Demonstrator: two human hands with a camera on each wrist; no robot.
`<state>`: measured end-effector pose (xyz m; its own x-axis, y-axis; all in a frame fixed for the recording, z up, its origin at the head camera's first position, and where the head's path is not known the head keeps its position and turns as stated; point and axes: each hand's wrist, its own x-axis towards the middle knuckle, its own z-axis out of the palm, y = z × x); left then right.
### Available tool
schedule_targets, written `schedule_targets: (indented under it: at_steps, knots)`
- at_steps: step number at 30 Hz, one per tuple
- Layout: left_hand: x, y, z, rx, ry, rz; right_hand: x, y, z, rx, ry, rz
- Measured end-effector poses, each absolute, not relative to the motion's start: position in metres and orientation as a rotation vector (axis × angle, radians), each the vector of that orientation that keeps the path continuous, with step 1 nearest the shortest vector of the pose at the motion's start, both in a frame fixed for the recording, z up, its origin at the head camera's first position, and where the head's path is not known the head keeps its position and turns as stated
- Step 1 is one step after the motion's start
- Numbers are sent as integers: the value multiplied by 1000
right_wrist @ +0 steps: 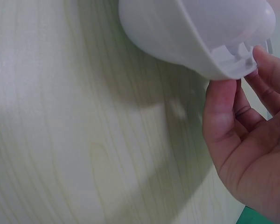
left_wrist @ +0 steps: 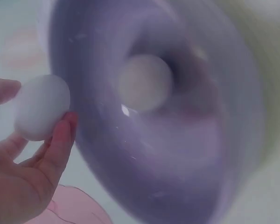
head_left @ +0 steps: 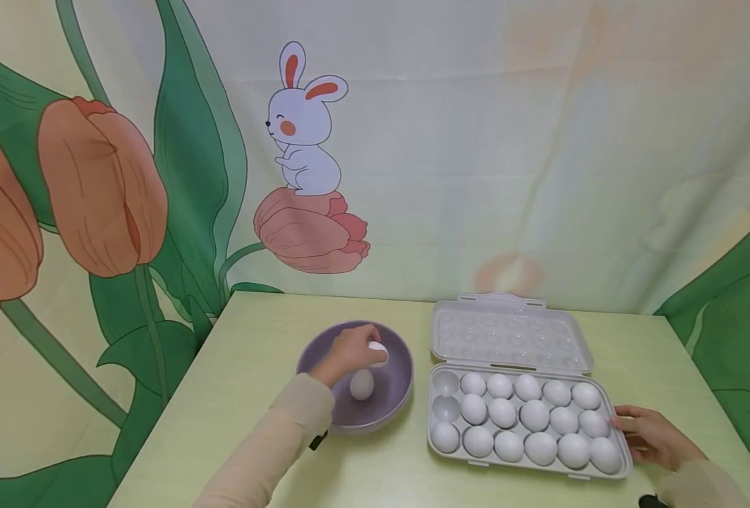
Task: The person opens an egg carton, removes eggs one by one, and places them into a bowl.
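Note:
My left hand (head_left: 349,351) holds a white egg (head_left: 379,353) between thumb and fingers over the purple bowl (head_left: 395,395). In the left wrist view the fingertips curve round this egg (left_wrist: 43,107), beside the bowl's rim. A second egg (head_left: 362,385) lies inside the bowl. To the right is an open plastic egg box (head_left: 446,408) with white eggs in most of its cups; two cups at its left end hold no egg. At the box's right end my right hand (head_left: 659,439) grips the rim, and the right wrist view shows fingers (right_wrist: 221,107) against its edge.
The box's translucent lid (head_left: 508,331) lies folded back toward the wall. Bowl and box stand side by side on a pale wood-grain table (head_left: 222,381). A cloth backdrop (head_left: 425,176) with a printed rabbit and tulips hangs behind the table's far edge.

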<state>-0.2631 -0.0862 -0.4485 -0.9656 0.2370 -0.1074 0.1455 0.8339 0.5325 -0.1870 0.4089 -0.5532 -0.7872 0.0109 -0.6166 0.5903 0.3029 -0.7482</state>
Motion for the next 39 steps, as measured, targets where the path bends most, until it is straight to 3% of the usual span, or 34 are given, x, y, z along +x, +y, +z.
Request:
schedule_targets:
  at_steps: [20, 39]
  knots:
    - [-260, -121, -479, 64, 2919, 815, -186, 407, -549, 519, 2064, -1513]
    - [-263, -133, -513, 96, 2969, 829, -186, 406, -547, 529, 2063, -1504]
